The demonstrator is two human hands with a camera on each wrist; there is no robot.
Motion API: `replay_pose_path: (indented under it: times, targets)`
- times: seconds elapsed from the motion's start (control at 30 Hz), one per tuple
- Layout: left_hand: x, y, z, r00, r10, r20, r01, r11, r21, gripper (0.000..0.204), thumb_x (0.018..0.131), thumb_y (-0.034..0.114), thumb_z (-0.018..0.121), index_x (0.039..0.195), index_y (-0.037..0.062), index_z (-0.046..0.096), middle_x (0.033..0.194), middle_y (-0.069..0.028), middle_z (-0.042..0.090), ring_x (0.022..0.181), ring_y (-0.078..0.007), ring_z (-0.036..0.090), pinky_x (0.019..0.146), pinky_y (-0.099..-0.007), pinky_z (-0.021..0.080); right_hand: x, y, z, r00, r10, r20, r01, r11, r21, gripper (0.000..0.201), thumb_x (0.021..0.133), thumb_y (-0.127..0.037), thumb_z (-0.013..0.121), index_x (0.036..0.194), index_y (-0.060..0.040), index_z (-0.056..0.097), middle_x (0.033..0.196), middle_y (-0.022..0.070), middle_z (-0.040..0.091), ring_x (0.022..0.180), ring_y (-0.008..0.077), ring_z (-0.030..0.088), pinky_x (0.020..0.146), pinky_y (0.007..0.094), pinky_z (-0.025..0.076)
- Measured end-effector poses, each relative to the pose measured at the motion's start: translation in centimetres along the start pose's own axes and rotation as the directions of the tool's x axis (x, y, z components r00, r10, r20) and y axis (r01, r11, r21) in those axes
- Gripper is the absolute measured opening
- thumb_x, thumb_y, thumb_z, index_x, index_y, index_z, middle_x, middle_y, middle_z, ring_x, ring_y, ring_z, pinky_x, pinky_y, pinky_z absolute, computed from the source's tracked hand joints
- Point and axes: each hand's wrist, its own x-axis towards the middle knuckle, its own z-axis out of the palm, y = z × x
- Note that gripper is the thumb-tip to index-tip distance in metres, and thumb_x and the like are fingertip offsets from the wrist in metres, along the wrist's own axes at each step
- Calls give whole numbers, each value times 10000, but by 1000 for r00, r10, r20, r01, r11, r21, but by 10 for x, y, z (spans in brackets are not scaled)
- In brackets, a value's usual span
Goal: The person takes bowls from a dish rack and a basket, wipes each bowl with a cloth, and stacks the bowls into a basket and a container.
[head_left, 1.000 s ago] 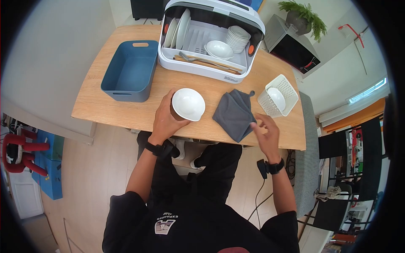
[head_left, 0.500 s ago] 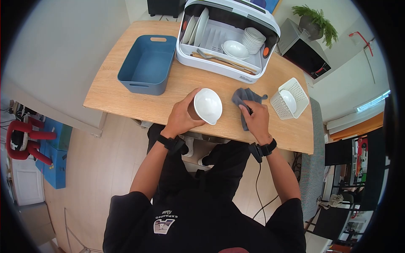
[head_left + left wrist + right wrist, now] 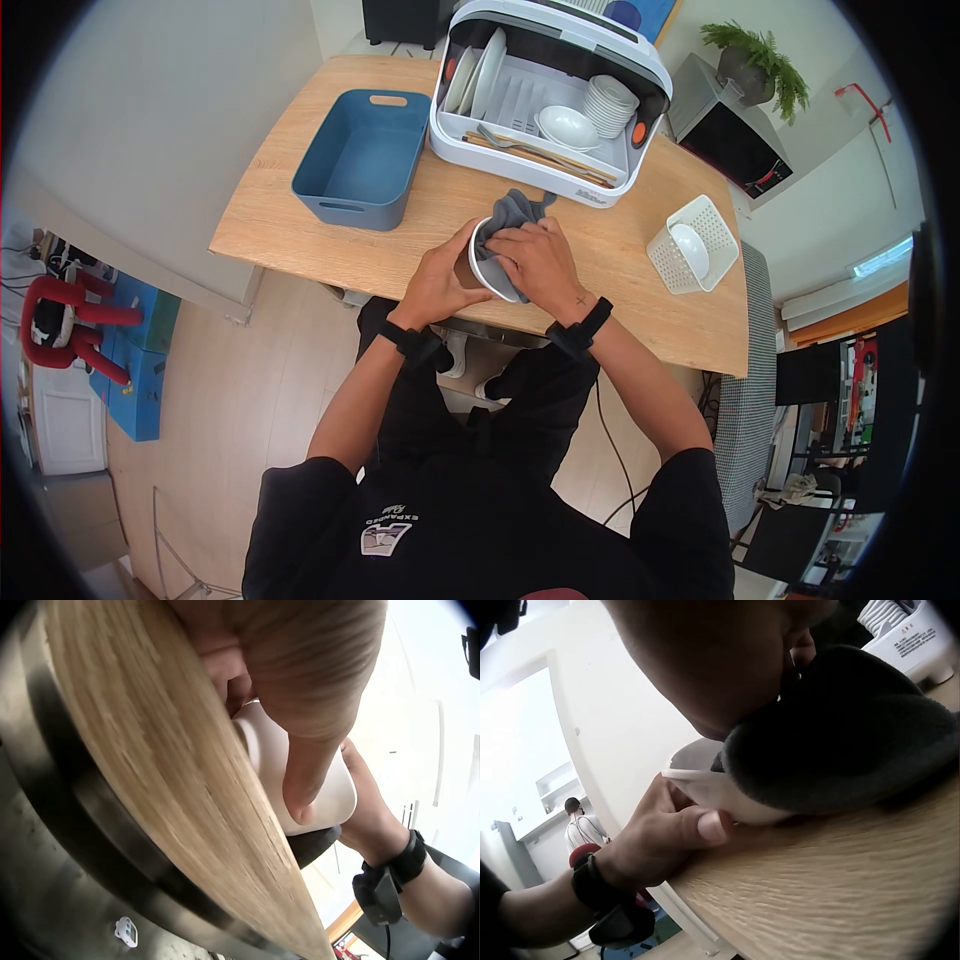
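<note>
My left hand [image 3: 436, 284] grips a white bowl [image 3: 478, 262] from its left side, thumb along the outer wall in the left wrist view. The bowl is tilted, its mouth turned to the right, low over the front of the table. My right hand [image 3: 540, 262] holds a bunched dark grey cloth [image 3: 513, 212] and presses part of it inside the bowl. In the right wrist view the cloth [image 3: 840, 742] hangs over the bowl's rim, and my left thumb [image 3: 711, 826] lies against the white wall. The bowl's inside is mostly hidden by the cloth and fingers.
A blue-grey bin [image 3: 342, 215] stands at the table's left. Behind the hands is an open white dish cabinet [image 3: 520, 165] with plates, bowls, chopsticks and a fork. To the right, a white perforated basket [image 3: 725, 247] contains a small white bowl [image 3: 690, 250]. The table's front edge runs below my hands.
My right hand reached the grey cloth lying on the table, picked it up and brought it left into the bowl. The left hand keeps its hold on the bowl, now tilted further toward the right.
</note>
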Motion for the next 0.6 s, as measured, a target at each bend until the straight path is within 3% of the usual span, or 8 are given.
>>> replay_pose_path:
  times: [0.07, 0.13, 0.27, 0.33, 0.37, 0.43, 0.53, 0.6]
  targets:
    - [1, 1, 1, 1000, 24, -14, -24, 1000, -10, 1038, 603, 187, 960, 1490, 53, 438, 1368, -195, 605, 1252, -357, 596, 1050, -405, 480, 1, 4, -3, 999, 20, 30, -19, 998, -53, 200, 837, -118, 715, 1027, -121, 776, 1034, 11, 757, 872, 204, 629, 850, 356, 398]
    - [1, 0, 1, 998, 48, -26, -49, 999, -20, 1041, 601, 169, 961, 1492, 56, 435, 1382, -191, 597, 1262, -357, 589, 1060, -405, 476, 0, 3, -7, 978, 91, 187, -64, 987, -148, 186, 833, -110, 713, 1001, -133, 789, 986, 21, 764, 871, 198, 631, 860, 352, 383]
    - [1, -1, 2, 993, 83, -79, -76, 993, 87, 1046, 598, 138, 954, 1499, 59, 427, 1426, -182, 564, 1294, -354, 564, 1088, -406, 466, -8, 4, -11, 960, 136, 246, -121, 990, -75, 205, 826, -107, 721, 1018, -105, 793, 976, 49, 766, 846, 226, 653, 834, 371, 435]
    - [0, -2, 2, 992, 85, -91, -75, 992, 100, 1046, 600, 129, 950, 1501, 60, 425, 1437, -182, 555, 1303, -354, 557, 1094, -406, 464, -6, 4, -18, 918, 214, 333, -320, 897, 306, 228, 868, -101, 726, 1083, -43, 774, 980, 77, 777, 767, 187, 685, 750, 355, 501]
    - [0, -3, 2, 991, 91, -96, -82, 992, 91, 1049, 598, 128, 950, 1503, 62, 425, 1438, -182, 554, 1305, -354, 555, 1093, -407, 465, -9, 8, -10, 918, 216, 332, -322, 896, 306, 228, 868, -101, 726, 1083, -43, 774, 980, 77, 777, 767, 187, 685, 750, 355, 501]
    - [1, -2, 3, 990, 102, -100, -95, 992, 81, 1052, 596, 128, 949, 1505, 64, 424, 1439, -183, 553, 1308, -354, 554, 1091, -408, 466, -12, 14, 7, 920, 254, 298, -392, 603, 695, 253, 915, -105, 725, 1136, 18, 738, 956, 90, 782, 736, 124, 677, 656, 317, 523]
    - [0, -1, 4, 995, 78, -60, -73, 994, 82, 1054, 598, 121, 948, 1509, 69, 421, 1441, -182, 552, 1309, -355, 553, 1095, -408, 462, -4, 12, 9, 851, 407, 333, -515, 514, 686, 251, 941, -110, 724, 1139, 44, 729, 931, 73, 775, 795, 67, 632, 676, 268, 506]
    - [-2, -7, 4, 996, 65, -63, -61, 995, 75, 1050, 600, 118, 947, 1510, 70, 423, 1444, -180, 551, 1309, -353, 554, 1097, -405, 461, -1, 12, 13, 868, 431, 245, -471, 562, 680, 253, 919, -121, 732, 1137, 6, 743, 914, 103, 777, 728, 123, 671, 678, 319, 514]
